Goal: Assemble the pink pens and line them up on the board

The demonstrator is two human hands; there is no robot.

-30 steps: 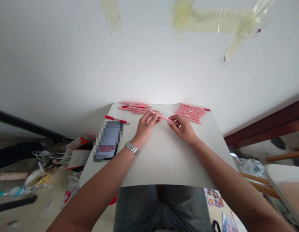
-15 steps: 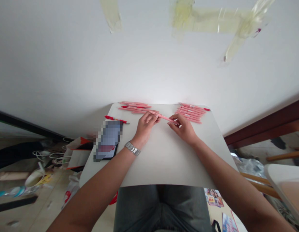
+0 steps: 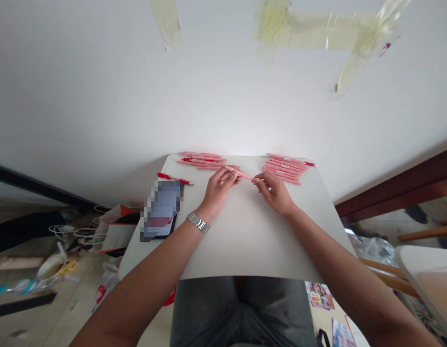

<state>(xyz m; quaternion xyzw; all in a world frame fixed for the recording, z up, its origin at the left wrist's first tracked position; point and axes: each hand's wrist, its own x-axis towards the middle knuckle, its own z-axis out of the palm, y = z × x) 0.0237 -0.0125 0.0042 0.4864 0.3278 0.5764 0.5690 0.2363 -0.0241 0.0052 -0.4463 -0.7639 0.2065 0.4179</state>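
A pink pen (image 3: 244,174) spans the space between my hands, a little above the table. Its left part lies in the closed fingers of my left hand (image 3: 219,185), which wears a metal watch (image 3: 198,221) at the wrist. At the pen's other end, the fingertips of my right hand (image 3: 276,193) pinch it; that tip is partly hidden. Behind my left hand lies a loose bunch of pink and red pens (image 3: 201,157). Beyond my right hand, several pink pens (image 3: 285,169) lie side by side in a slanted row.
The white table (image 3: 252,241) stands against a white wall. At its left side lie a blurred-out phone (image 3: 161,209) and a red pen (image 3: 174,179). A bag (image 3: 118,226) and cables are on the floor to the left. A white-topped stool or chair (image 3: 426,270) stands at right.
My right fingers have shifted slightly along the pen toward my left hand, and less of the pen's right end shows. My left hand has barely moved.
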